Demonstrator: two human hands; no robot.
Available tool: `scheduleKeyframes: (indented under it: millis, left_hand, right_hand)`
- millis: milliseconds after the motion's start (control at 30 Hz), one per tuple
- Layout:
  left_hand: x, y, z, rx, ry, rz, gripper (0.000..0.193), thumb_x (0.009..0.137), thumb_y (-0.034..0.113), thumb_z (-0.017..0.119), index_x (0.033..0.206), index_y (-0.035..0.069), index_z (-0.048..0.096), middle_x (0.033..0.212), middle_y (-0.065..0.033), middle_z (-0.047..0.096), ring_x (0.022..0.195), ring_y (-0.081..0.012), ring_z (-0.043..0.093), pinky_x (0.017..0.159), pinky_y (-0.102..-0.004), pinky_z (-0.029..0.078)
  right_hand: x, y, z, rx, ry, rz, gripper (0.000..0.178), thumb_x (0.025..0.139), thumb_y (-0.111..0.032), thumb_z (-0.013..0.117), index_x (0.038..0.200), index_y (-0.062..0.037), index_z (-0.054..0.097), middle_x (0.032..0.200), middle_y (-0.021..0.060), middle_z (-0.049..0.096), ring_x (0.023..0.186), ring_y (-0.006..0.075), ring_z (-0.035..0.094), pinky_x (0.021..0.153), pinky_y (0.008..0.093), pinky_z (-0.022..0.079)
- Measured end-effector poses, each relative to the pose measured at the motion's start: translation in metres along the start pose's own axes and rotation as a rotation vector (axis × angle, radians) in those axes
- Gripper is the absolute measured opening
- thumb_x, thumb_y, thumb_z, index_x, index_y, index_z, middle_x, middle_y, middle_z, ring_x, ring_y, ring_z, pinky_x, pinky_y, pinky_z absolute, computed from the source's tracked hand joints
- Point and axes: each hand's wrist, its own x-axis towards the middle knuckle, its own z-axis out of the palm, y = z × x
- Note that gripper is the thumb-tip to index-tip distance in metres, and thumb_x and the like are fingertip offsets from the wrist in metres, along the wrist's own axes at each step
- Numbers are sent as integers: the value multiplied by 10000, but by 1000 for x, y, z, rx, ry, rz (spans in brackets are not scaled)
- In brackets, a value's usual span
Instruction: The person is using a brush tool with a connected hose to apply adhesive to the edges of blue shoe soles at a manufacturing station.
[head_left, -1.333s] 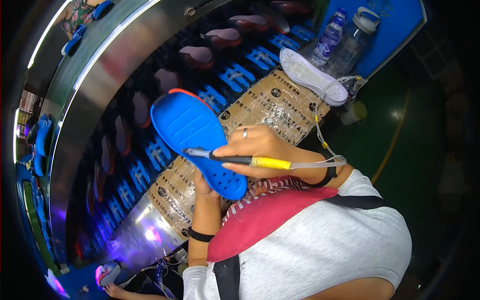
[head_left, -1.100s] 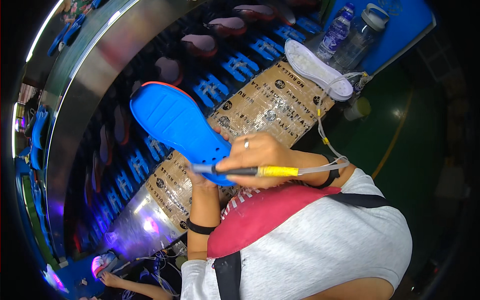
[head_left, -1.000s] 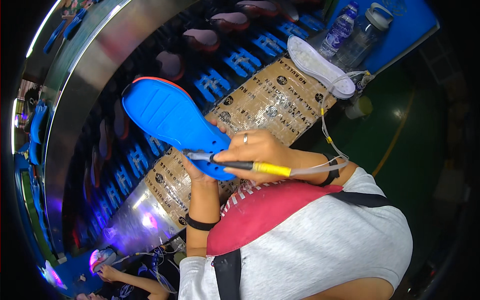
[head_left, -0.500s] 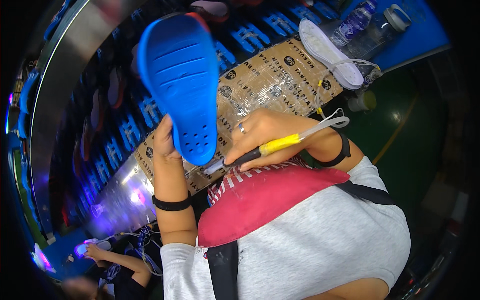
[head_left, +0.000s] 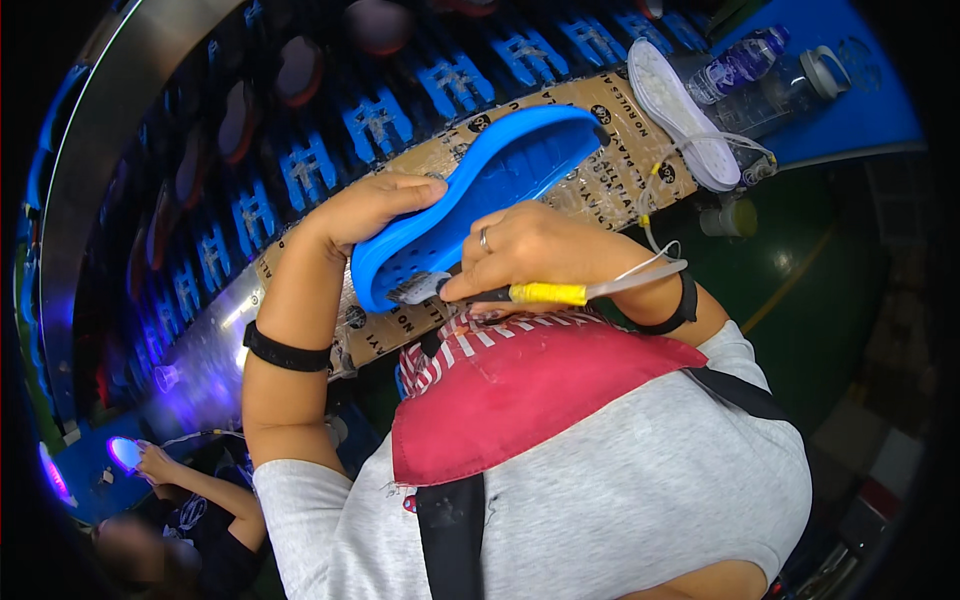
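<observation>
My left hand (head_left: 375, 208) is closed on the far left edge of a blue shoe sole (head_left: 510, 172), thumb over its rim. The sole is tilted, with its hollow inner side and raised rim showing; small holes dot its near-left end. In my right hand (head_left: 530, 245) is a brush (head_left: 548, 293) with a yellow-wrapped handle and a clear tube running from its back. The brush's bristles lie at the holed end of the sole, by the near rim; whether they touch it I cannot tell.
Beneath is a bench covered with printed cardboard (head_left: 615, 195). A white shoe sole (head_left: 690, 125), purple-labelled bottle (head_left: 740, 65) and clear jug (head_left: 785, 100) are at right. Beyond run blue racks (head_left: 455, 82) holding soles. At lower left, another person's hand (head_left: 155, 465) holds a glowing sole.
The blue sole has come down and turned, from its flat underside to its hollow inner side. My left hand has shifted its hold to the far edge. The brush is now at the holed end.
</observation>
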Motion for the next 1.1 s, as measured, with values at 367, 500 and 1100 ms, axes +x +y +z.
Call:
scheduleKeyframes:
  millis: [367,500,1100]
  left_hand:
    - [-14,-3,-6,330,-34,-132,403,897,327,552,1124,0,616,1021,-101,655,873,-132,603,789,-268,477]
    - [-23,-8,-4,253,-21,-152,406,893,326,557,1119,-6,616,1015,-115,655,859,-140,611,773,-275,486]
    - [-31,-142,14,-1150,364,691,810,864,636,348,1394,27,272,1413,-182,326,1246,-339,396,1009,-557,315]
  right_hand:
    - [-12,-2,-1,-47,-92,53,257,686,-153,711,937,-103,686,698,113,599,673,293,581,578,379,459]
    - [-16,-5,-7,-24,-63,46,259,683,-196,764,926,-137,697,664,62,597,630,229,593,563,306,474]
    - [-42,6,-6,131,260,212,266,705,-48,735,961,-4,677,787,114,668,690,190,641,596,269,478]
